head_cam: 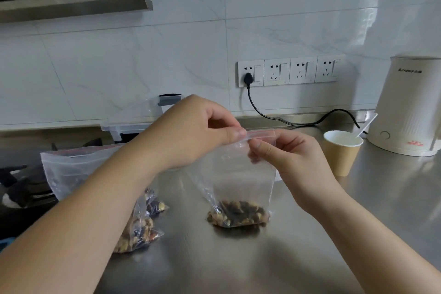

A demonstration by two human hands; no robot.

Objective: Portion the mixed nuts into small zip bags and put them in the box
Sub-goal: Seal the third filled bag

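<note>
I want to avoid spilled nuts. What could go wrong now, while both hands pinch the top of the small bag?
1. The left hand and right hand pinch only part of the zip strip of the small zip bag; a gap may stay open and nuts could spill later.
2. The paper cup with its spoon stands close behind the right hand; a quick pull might tip it.

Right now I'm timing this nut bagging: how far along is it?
Done: one small bag has nuts in it. In hand: left hand and right hand pinch its zip strip. Left: it must go into the box; the big bag holds more nuts.
</note>
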